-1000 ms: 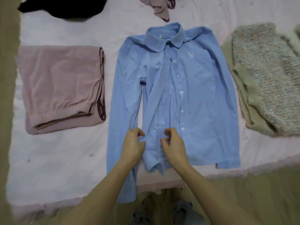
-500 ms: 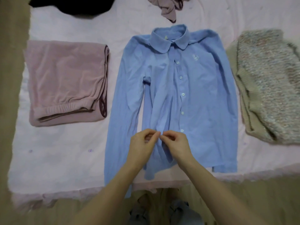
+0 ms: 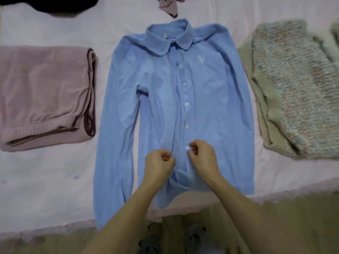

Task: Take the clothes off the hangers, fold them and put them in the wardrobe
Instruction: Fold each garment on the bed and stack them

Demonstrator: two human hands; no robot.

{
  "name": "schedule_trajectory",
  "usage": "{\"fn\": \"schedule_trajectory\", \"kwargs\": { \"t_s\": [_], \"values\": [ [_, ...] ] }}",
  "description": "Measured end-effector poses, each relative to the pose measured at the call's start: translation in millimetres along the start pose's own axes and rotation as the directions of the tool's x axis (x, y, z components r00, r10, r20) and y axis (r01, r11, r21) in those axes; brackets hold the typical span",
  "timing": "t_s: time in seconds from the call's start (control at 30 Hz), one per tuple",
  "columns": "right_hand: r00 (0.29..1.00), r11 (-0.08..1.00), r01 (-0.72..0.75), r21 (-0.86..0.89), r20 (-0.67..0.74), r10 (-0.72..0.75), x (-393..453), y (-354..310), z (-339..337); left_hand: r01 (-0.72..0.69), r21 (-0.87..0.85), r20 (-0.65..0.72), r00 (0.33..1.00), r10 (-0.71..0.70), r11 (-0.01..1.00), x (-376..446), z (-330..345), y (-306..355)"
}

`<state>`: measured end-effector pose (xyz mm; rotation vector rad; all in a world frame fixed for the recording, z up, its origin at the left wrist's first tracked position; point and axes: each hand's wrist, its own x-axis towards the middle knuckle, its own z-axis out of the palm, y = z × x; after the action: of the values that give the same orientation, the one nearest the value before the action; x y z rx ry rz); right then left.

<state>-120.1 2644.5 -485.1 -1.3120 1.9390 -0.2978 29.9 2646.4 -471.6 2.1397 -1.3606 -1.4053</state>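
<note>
A light blue button-up shirt [image 3: 161,99] lies face up on the pink bed sheet [image 3: 55,180], collar far, sleeves straight down its sides. My left hand [image 3: 158,166] pinches the left front edge near the hem. My right hand [image 3: 202,157] pinches the right placket just beside the lowest white button [image 3: 187,147]. Both hands sit close together over the shirt's lower middle. The left sleeve hangs over the bed's near edge.
Folded pink trousers [image 3: 44,94] lie left of the shirt. A folded speckled knit sweater [image 3: 293,85] lies to the right. A black garment [image 3: 45,4] and a mauve cloth [image 3: 168,6] sit at the far edge. Tan floor runs along the near side.
My hands pulled the two front edges together at the lower placket, then parted slightly. The shirt front now lies closed and flatter than a second ago.
</note>
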Motion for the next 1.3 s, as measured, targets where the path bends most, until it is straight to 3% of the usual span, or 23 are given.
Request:
{"fn": "schedule_trajectory", "kwargs": {
  "t_s": [0.13, 0.3, 0.47, 0.57, 0.67, 0.73, 0.83, 0.93, 1.03, 1.17, 1.3],
  "values": [
    [0.999, 0.996, 0.034, -0.088, 0.006, -0.034, 7, 0, 7, -0.105, 0.180, 0.036, 0.994, 0.100, 0.978, 7, 4, 1],
    [0.997, 0.992, -0.026, -0.124, 0.064, 0.034, 18, -3, 6, -0.040, 0.219, 0.037, 0.999, 0.032, 0.975, 11, 5, 9],
    [0.978, 0.978, -0.169, 0.123, 0.140, 0.152, 21, -5, -11, -0.091, 0.102, -0.124, 0.987, 0.104, 0.991, 4, 15, 32],
    [0.956, 0.878, -0.277, 0.389, 0.203, 0.212, 14, -5, -20, 0.050, -0.111, -0.066, 0.996, -0.057, 0.993, 5, 34, 32],
    [0.958, 0.832, -0.279, 0.480, 0.202, 0.205, 12, 0, -26, 0.213, -0.429, 0.022, 0.974, -0.226, 0.878, 4, 44, 32],
    [0.962, 0.831, -0.267, 0.487, 0.186, 0.200, 11, 3, -30, 0.238, -0.510, 0.058, 0.968, -0.243, 0.827, 2, 46, 32],
    [0.990, 0.971, -0.124, 0.204, 0.084, 0.109, 8, 3, -31, 0.191, -0.502, 0.035, 0.979, -0.200, 0.844, -2, 47, 32],
    [0.998, 0.998, -0.039, 0.041, 0.051, 0.036, 4, -4, -26, 0.113, -0.423, -0.066, 0.986, -0.155, 0.899, -4, 52, 31],
    [0.994, 0.983, -0.094, 0.156, 0.077, 0.083, 5, -6, -24, 0.102, -0.384, -0.123, 0.979, -0.161, 0.918, -4, 53, 31],
    [0.966, 0.886, -0.255, 0.388, 0.148, 0.213, 12, -1, -27, 0.066, -0.360, -0.128, 0.984, -0.120, 0.931, -5, 53, 31],
    [0.961, 0.847, -0.276, 0.454, 0.146, 0.234, 13, 1, -26, 0.063, -0.392, -0.134, 0.983, -0.125, 0.918, -9, 54, 31]
  ]
}}
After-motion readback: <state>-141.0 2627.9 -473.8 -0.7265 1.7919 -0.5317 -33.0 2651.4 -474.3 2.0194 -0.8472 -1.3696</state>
